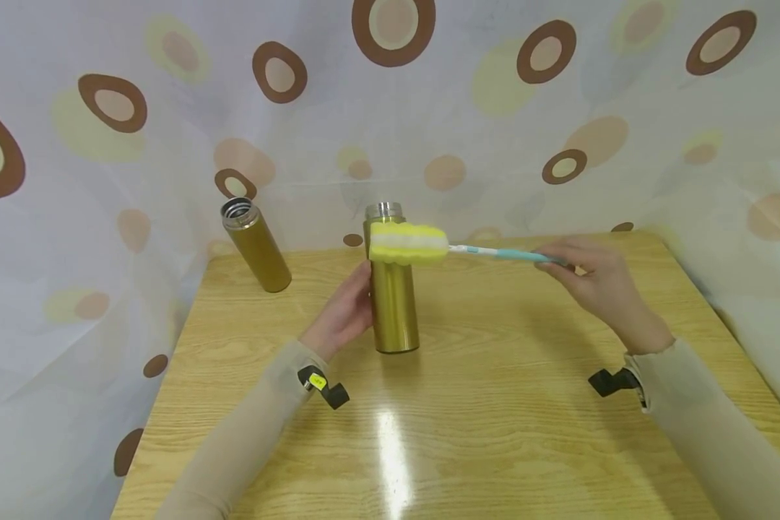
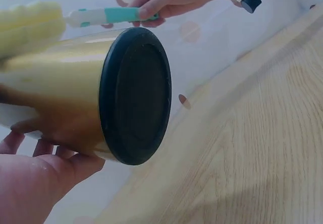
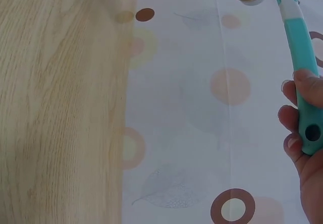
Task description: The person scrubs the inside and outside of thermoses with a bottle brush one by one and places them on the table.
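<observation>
My left hand (image 1: 347,314) grips a gold vacuum flask (image 1: 395,310) from its left side. The flask's steel mouth has no lid, and its dark base (image 2: 139,98) shows in the left wrist view, raised off the table. With my right hand (image 1: 594,278) I hold a bottle brush (image 1: 516,255) by its teal handle (image 3: 301,42). The yellow and white sponge head (image 1: 409,243) points left and overlaps the upper part of the flask in the head view. Whether sponge and flask touch, I cannot tell.
A second gold flask (image 1: 258,245), lidless too, stands upright at the back left of the wooden table (image 1: 494,433). A patterned sheet (image 1: 429,123) with brown rings and pale spots hangs behind the table and along both sides.
</observation>
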The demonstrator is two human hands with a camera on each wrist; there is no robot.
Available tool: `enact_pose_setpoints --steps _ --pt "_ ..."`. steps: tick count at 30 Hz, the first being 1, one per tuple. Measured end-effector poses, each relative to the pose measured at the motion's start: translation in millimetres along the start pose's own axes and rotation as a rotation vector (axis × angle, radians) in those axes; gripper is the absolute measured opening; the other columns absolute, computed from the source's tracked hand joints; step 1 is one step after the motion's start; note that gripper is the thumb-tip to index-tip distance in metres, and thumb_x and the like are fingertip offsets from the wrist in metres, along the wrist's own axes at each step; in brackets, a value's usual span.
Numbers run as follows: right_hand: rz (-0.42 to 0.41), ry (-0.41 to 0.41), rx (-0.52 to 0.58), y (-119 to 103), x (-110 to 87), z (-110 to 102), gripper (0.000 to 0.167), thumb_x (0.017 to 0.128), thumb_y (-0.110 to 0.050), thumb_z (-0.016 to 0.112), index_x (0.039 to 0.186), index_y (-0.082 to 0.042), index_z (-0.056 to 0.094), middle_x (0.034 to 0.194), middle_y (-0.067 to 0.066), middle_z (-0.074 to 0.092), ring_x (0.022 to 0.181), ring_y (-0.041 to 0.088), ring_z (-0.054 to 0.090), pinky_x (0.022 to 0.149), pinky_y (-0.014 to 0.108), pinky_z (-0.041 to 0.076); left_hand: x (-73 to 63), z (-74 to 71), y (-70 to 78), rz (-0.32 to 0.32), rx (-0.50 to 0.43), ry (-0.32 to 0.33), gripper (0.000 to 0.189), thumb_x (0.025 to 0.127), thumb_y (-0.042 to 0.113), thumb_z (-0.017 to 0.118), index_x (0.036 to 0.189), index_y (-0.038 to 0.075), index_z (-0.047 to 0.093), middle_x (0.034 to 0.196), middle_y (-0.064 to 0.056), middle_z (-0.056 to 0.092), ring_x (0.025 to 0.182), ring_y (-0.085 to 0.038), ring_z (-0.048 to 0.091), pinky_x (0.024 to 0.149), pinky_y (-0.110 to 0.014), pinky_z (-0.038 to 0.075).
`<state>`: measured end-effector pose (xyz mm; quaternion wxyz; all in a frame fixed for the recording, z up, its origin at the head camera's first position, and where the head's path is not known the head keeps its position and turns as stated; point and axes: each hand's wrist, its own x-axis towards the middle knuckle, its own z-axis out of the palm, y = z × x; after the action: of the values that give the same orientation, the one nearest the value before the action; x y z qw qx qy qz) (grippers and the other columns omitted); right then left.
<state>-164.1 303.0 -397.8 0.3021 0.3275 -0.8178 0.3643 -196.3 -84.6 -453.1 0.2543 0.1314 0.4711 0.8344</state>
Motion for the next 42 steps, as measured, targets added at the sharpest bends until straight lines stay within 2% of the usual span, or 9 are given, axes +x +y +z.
enact_pose_setpoints --steps 7,11,16,19,22,26,30,33,42 --pt "-0.008 -0.121 0.033 1.2 -9.2 -0.5 0.039 0.070 0.022 0.081 0.101 -0.002 0.080 0.095 0.012 0.076 0.065 0.002 0.049 0.055 0.016 0.037 1.1 -0.8 7.2 -0.030 -0.065 0.027 0.090 0.079 0.071 0.076 0.146 0.019 0.044 0.137 0.000 0.055 0.128 -0.018 0.053 0.110 -0.040 0.042" --pt "-0.071 -0.173 0.086 5.5 -15.2 1.5 0.011 0.088 -0.002 0.080 0.098 -0.002 0.080 0.094 0.011 0.076 0.068 0.004 0.053 0.054 0.017 0.037 -0.2 -1.0 10.9 -0.022 -0.082 0.062 0.083 0.078 0.070 0.078 0.137 0.020 0.050 0.129 0.001 0.060 0.121 -0.016 0.056 0.110 -0.037 0.042" --pt "-0.088 -0.214 0.138 5.2 -18.7 1.6 0.027 0.097 -0.028 0.072 0.100 -0.002 0.081 0.095 0.008 0.076 0.067 0.005 0.053 0.053 0.017 0.036 -1.2 0.3 12.7 -0.026 -0.091 0.073 0.076 0.083 0.065 0.077 0.137 0.019 0.051 0.130 -0.001 0.059 0.121 -0.017 0.057 0.111 -0.036 0.040" --pt "-0.061 -0.204 0.128 3.1 -18.8 -0.9 0.012 0.090 -0.004 0.079 0.102 -0.002 0.080 0.095 0.007 0.076 0.067 0.003 0.052 0.053 0.017 0.037 -2.0 1.4 13.1 -0.042 -0.090 0.073 0.064 0.094 0.064 0.065 0.137 0.021 0.049 0.133 -0.001 0.056 0.124 -0.017 0.054 0.114 -0.037 0.038" --pt "-0.029 -0.179 0.090 0.8 -17.9 -3.7 0.035 0.075 0.018 0.080 0.103 -0.003 0.080 0.096 0.006 0.076 0.068 0.002 0.051 0.055 0.017 0.038 -2.3 2.8 13.1 -0.057 -0.075 0.053 0.049 0.106 0.059 0.046 0.138 0.023 0.047 0.137 0.000 0.052 0.128 -0.017 0.050 0.118 -0.038 0.034" --pt "-0.001 -0.128 0.048 -1.3 -14.9 -6.6 0.035 0.076 0.018 0.080 0.105 -0.002 0.080 0.096 0.007 0.076 0.068 0.001 0.048 0.057 0.017 0.037 -1.9 3.9 11.3 -0.044 -0.047 -0.001 0.040 0.110 0.052 0.039 0.139 0.025 0.049 0.140 0.000 0.051 0.133 -0.018 0.047 0.118 -0.040 0.033" --pt "0.026 -0.057 0.019 -2.6 -10.3 -8.9 0.017 0.092 -0.006 0.077 0.107 0.002 0.079 0.092 0.008 0.075 0.068 0.002 0.045 0.057 0.016 0.034 -1.8 2.2 5.8 -0.004 -0.014 -0.064 0.037 0.110 0.049 0.045 0.136 0.024 0.055 0.137 -0.001 0.057 0.128 -0.019 0.053 0.112 -0.040 0.042" --pt "0.045 -0.020 -0.005 -4.0 -6.6 -10.5 0.029 0.097 -0.022 0.072 0.108 0.004 0.079 0.089 0.009 0.073 0.068 0.001 0.044 0.059 0.016 0.032 -2.5 1.8 1.6 0.007 0.007 -0.087 0.035 0.109 0.048 0.048 0.134 0.025 0.056 0.131 -0.001 0.060 0.123 -0.020 0.057 0.106 -0.040 0.048" --pt "-0.007 -0.014 -0.007 -2.6 -3.2 -8.1 0.020 0.085 0.005 0.080 0.105 0.002 0.080 0.089 0.013 0.075 0.066 0.000 0.045 0.059 0.015 0.034 -3.4 5.6 1.7 -0.003 -0.011 0.040 0.063 0.088 0.055 0.075 0.136 0.026 0.047 0.130 0.000 0.055 0.122 -0.019 0.054 0.101 -0.037 0.050"
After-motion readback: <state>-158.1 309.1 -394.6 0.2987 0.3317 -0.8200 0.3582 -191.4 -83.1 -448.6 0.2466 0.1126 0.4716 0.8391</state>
